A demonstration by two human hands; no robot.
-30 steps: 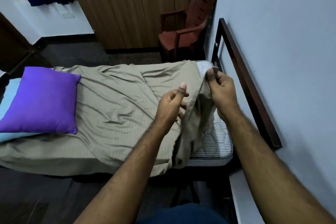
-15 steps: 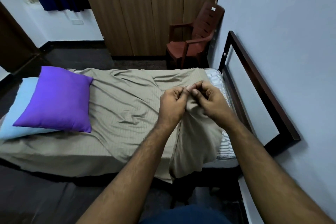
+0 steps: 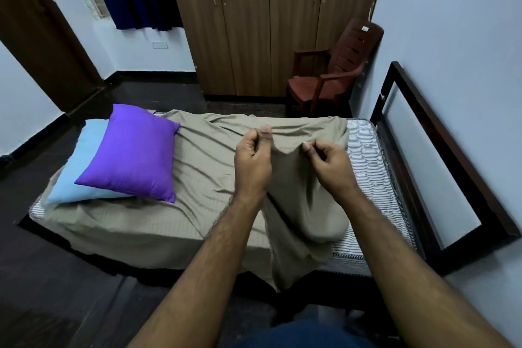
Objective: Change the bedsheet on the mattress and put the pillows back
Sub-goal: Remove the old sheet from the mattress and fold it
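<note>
Bedsheet [image 3: 203,178], olive and rumpled, covers most of the mattress [image 3: 370,167], whose striped end beside the headboard [image 3: 440,155] lies bare. I pinch a raised fold of it in my left hand [image 3: 252,162] and my right hand [image 3: 329,165], fingers curled, cloth hanging between them. Purple pillow [image 3: 132,152] lies on the blue pillow [image 3: 79,172] at the mattress's far end from the headboard.

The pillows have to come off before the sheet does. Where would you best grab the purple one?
Take the purple pillow by its near lower corner, coming from the near side of the bed. It lies tilted on top of the blue pillow, so that corner sticks out free above the bedsheet, with nothing covering it.
</note>
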